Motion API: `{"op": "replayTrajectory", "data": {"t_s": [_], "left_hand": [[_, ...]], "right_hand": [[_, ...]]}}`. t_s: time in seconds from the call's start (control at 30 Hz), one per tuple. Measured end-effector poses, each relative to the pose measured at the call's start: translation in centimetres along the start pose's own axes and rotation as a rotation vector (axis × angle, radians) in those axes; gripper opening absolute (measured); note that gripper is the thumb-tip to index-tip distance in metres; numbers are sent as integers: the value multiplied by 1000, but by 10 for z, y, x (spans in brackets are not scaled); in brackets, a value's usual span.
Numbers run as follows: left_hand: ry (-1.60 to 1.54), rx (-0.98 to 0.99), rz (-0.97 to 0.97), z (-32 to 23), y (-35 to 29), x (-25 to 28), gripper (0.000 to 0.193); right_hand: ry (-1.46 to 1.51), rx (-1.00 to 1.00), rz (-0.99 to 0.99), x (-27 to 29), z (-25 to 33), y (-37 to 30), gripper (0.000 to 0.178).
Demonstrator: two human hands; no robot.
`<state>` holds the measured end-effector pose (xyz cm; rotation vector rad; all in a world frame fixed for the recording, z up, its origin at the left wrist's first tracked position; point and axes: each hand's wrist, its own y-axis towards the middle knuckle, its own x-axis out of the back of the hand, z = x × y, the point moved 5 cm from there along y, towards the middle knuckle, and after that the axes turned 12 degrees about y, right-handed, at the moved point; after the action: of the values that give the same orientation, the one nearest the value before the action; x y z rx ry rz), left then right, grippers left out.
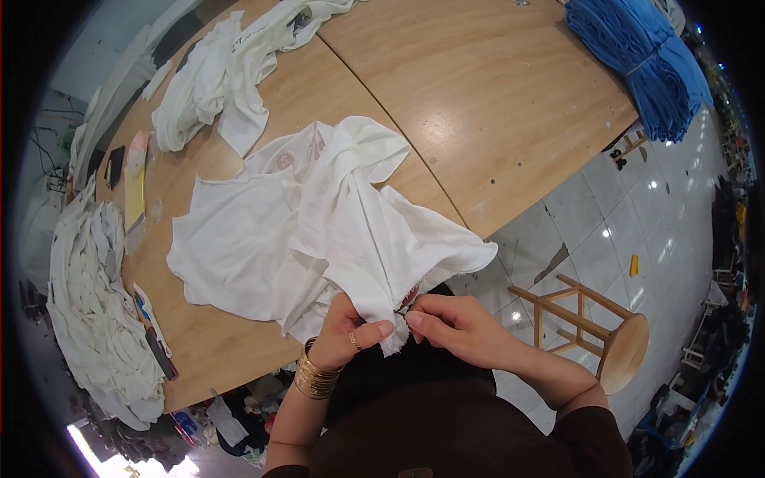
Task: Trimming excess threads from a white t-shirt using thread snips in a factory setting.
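A white fabric garment (239, 231) lies rumpled over the table edge, its near end drawn toward me. Reddish print shows through the cloth at its far side. My left hand (348, 333), with a ring and gold bangles, is closed on the garment's near edge, thumb on top. Close beside it, my right hand (448, 327) pinches the same frayed edge between thumb and forefinger. Whether a small tool or thread sits in that pinch is too small to make out. A dark reddish patch of print shows just above the right fingers.
More white cloth (199, 99) lies at the far left of the wooden table (470, 103). A heap of white pieces (100, 319) hangs at the left edge, near dark-handled scissors (159, 350). A tied blue fabric bundle (637, 60) sits far right. A wooden stool (623, 354) stands on the tiled floor.
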<state>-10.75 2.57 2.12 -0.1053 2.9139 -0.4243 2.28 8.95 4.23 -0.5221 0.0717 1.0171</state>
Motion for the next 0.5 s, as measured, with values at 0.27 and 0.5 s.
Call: {"op": "replayTrajectory", "data": {"t_s": [0.27, 0.5], "left_hand": [[-64, -22, -7, 10, 2, 2, 40], [-50, -27, -10, 9, 1, 1, 38]], "right_hand": [[-66, 36, -48, -1, 4, -4, 27], [-40, 6, -25, -2, 2, -2, 28]]}}
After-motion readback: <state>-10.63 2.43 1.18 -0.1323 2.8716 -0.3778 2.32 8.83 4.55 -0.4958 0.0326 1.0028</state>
